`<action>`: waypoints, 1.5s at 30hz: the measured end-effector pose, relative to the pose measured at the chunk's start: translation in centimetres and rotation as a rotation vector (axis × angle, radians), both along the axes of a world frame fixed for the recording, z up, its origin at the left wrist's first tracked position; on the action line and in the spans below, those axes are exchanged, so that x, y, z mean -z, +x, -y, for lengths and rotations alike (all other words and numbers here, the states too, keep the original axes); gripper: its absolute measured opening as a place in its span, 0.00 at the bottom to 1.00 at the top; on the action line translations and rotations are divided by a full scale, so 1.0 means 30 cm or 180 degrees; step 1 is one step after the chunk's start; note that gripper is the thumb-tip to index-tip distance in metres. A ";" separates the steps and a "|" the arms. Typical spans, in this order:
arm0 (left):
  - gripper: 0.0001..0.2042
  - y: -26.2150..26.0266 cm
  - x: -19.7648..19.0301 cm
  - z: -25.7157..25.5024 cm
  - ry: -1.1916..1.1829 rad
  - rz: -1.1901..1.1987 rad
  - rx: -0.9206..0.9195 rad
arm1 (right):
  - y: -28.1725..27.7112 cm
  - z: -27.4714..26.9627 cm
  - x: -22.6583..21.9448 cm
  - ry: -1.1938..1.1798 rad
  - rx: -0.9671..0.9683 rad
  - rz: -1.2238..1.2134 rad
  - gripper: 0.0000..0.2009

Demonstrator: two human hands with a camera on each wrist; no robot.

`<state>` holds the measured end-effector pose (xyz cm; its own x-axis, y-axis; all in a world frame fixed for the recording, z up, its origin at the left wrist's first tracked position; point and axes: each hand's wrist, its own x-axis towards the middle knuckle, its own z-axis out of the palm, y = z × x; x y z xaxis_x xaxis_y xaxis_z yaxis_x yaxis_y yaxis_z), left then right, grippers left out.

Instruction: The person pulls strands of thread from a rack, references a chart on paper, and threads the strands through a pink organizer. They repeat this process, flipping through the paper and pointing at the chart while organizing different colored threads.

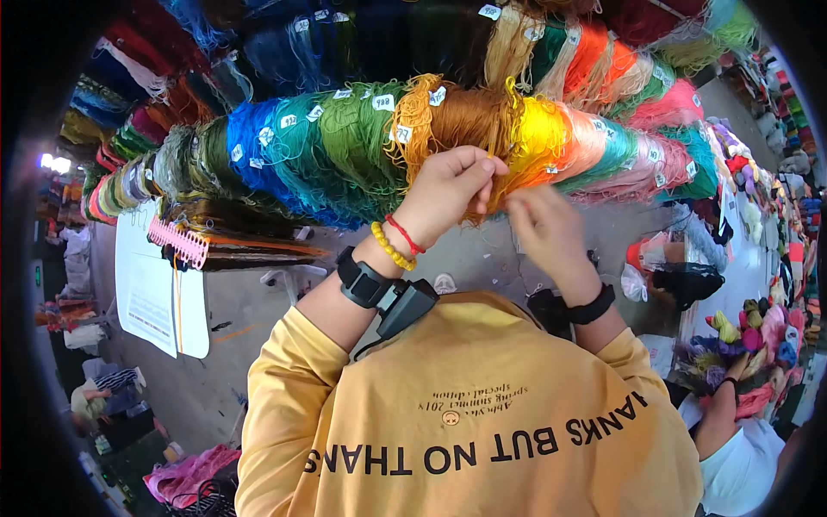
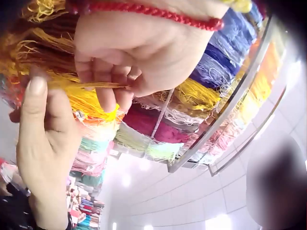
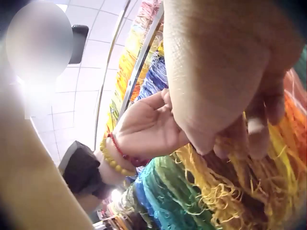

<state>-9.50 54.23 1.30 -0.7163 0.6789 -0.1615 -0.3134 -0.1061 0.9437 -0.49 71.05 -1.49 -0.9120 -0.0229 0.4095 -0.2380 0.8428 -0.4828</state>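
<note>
My left hand (image 1: 452, 188) is raised in front of a row of dyed thread hanks. In the left wrist view its thumb and fingers pinch a thin strand of golden-yellow thread (image 2: 103, 86), which stretches across to the hanks. Close beside it is my right hand (image 1: 551, 231), blurred in the head view, its fingers bent at the lower ends of the golden hank. Whether those fingers grip any thread I cannot tell. Behind both hands hang a brown hank (image 1: 469, 121), a bright yellow hank (image 1: 541, 129) and an orange-gold hank (image 1: 413, 116) with paper number tags.
Blue hanks (image 1: 250, 142) and green hanks (image 1: 353, 133) continue to the left, pink hanks (image 1: 659, 164) to the right. White cards (image 1: 146, 284) with a pink comb-like strip (image 1: 178, 241) hang at left. Another person's arm (image 1: 724, 414) is at lower right beside coloured yarn bundles (image 1: 758, 336).
</note>
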 end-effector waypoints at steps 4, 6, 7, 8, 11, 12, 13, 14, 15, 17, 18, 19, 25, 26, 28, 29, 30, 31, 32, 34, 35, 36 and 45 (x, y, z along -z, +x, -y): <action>0.09 0.015 0.024 0.000 -0.0493 -0.0435 -0.0055 | -0.062 -0.002 -0.140 0.1274 0.0129 -0.0879 0.12; 0.09 0.028 0.035 -0.011 -0.0732 -0.1293 -0.0257 | -0.117 -0.008 -0.123 0.1502 -0.0084 -0.0718 0.16; 0.09 0.031 0.047 -0.014 -0.0805 -0.1755 -0.0381 | -0.139 -0.009 -0.117 0.1612 -0.0202 -0.0639 0.18; 0.09 0.031 0.051 -0.012 -0.0882 -0.2216 -0.0519 | -0.154 -0.008 -0.122 0.1766 -0.0237 -0.0623 0.20; 0.08 0.030 0.060 -0.004 -0.0948 -0.2321 -0.0436 | -0.186 0.000 -0.121 0.2056 -0.0304 -0.0542 0.26; 0.08 0.029 0.063 -0.004 -0.0908 -0.2414 -0.0430 | -0.195 -0.004 -0.115 0.2051 -0.0279 -0.0510 0.28; 0.08 0.031 0.060 0.000 -0.0904 -0.2405 -0.0335 | -0.199 -0.007 -0.109 0.2047 -0.0252 -0.0474 0.30; 0.07 0.036 0.053 0.008 -0.0898 -0.2394 -0.0241 | -0.201 -0.010 -0.104 0.2081 -0.0227 -0.0464 0.31; 0.07 0.043 0.050 0.018 -0.0890 -0.2381 -0.0149 | -0.203 -0.012 -0.098 0.2116 -0.0203 -0.0453 0.33; 0.07 0.054 0.096 0.052 -0.1072 -0.2407 0.0063 | -0.209 -0.009 -0.091 0.2154 -0.0169 -0.0427 0.34; 0.07 0.063 0.136 0.076 -0.1163 -0.2419 0.0173 | -0.210 -0.007 -0.089 0.2159 -0.0153 -0.0412 0.34; 0.08 0.077 0.198 0.103 -0.1220 -0.2506 0.0105 | -0.212 -0.005 -0.086 0.2163 -0.0130 -0.0396 0.34; 0.09 0.193 0.579 0.412 -0.2192 -0.0998 -0.0053 | -0.218 -0.006 -0.060 0.2143 -0.0102 -0.0340 0.36; 0.09 0.238 0.675 0.481 -0.2443 -0.0837 -0.0129 | -0.220 -0.005 -0.056 0.2153 -0.0086 -0.0345 0.36; 0.10 0.365 0.862 0.639 -0.2538 -0.0542 -0.0314 | -0.224 -0.005 -0.047 0.2176 -0.0057 -0.0349 0.37; 0.10 0.437 0.943 0.715 -0.2857 -0.0654 -0.0304 | -0.225 -0.004 -0.044 0.2196 -0.0041 -0.0331 0.37; 0.11 0.517 1.019 0.792 -0.3178 -0.0762 -0.0293 | -0.225 -0.003 -0.043 0.2214 -0.0030 -0.0314 0.37; 0.11 0.612 1.121 0.885 -0.3360 -0.0749 -0.0130 | -0.226 -0.001 -0.043 0.2232 -0.0022 -0.0298 0.37; 0.11 0.711 1.197 0.974 -0.3540 -0.0735 0.0036 | -0.227 0.000 -0.042 0.2233 -0.0029 -0.0302 0.37; 0.11 0.889 1.237 1.099 -0.4552 -0.0626 0.1323 | -0.231 0.000 -0.041 0.2232 -0.0041 -0.0319 0.37; 0.11 0.966 1.228 1.143 -0.4768 -0.0436 0.1859 | -0.233 0.000 -0.041 0.2241 -0.0057 -0.0340 0.38; 0.11 1.029 1.224 1.178 -0.4848 -0.0232 0.2262 | -0.236 0.000 -0.042 0.2244 -0.0075 -0.0352 0.38; 0.10 1.186 1.237 1.236 -0.4648 0.0416 0.2267 | -0.228 0.016 -0.084 0.2118 -0.0183 -0.0161 0.39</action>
